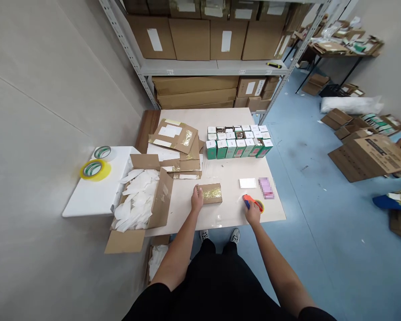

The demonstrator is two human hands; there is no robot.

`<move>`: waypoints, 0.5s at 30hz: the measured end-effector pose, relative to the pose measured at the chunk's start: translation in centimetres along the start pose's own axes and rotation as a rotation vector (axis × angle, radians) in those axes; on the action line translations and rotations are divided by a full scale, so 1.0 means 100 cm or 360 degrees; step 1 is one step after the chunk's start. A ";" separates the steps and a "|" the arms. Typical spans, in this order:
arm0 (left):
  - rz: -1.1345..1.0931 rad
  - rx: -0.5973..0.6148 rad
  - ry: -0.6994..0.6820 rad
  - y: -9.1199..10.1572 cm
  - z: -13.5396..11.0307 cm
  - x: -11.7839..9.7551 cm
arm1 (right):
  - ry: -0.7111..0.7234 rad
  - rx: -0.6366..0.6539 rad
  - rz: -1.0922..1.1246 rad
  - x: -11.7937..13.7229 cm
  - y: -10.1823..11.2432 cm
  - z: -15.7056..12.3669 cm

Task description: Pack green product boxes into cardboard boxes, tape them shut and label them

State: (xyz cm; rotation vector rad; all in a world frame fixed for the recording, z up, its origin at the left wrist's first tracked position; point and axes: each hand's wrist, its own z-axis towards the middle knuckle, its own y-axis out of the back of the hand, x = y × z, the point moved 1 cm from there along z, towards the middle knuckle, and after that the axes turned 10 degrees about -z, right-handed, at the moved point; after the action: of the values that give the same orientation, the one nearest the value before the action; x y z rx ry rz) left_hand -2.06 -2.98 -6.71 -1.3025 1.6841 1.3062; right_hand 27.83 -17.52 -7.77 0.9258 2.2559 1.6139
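Cardboard box (212, 193), small and banded across the top with shiny tape, lies flat near the front edge of the table (183, 215), squarely before the person. The left hand (197, 199) is closed around its left end, which probably steadies it and leaves the taped top uncovered. The right hand (253, 214) is wrapped around a red-and-blue tape dispenser (250, 199) bearing a yellow roll, held low over the table, well apart from the box. Just beyond lie a white label stack (247, 183) and a purple item, its surface pixelated past reading; both seem set there for easy reach. Green-and-white boxes (239, 149) stand in close rows behind, white tops up, perhaps so their small print can be checked, though it is too tiny to read here. Flat cardboard parcels (175, 133) are heaped to the left, with blank-looking white labels. An open carton (163, 203) of crumpled white paper sits at the left, likely for handy filling. Little tags on the shelf (187, 67) and dark printing on a floor carton (370, 156) cannot be made out; no brand is legible.
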 end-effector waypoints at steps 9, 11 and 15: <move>-0.0072 0.0092 0.0041 0.007 0.002 0.006 | 0.0516 0.0109 0.0582 0.161 0.023 -0.034; -0.0066 0.0173 0.0100 0.011 0.004 0.007 | 0.0493 0.0115 0.0583 0.170 0.025 -0.035; -0.0011 0.0258 0.0223 0.013 0.004 0.009 | 0.0379 0.0216 0.0590 0.160 0.027 -0.035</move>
State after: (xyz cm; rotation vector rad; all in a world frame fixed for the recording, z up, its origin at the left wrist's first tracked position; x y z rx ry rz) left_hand -3.64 -2.83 -7.22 -1.3277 1.8382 1.0715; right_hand 14.56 -10.04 -1.10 1.3154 2.4924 1.8218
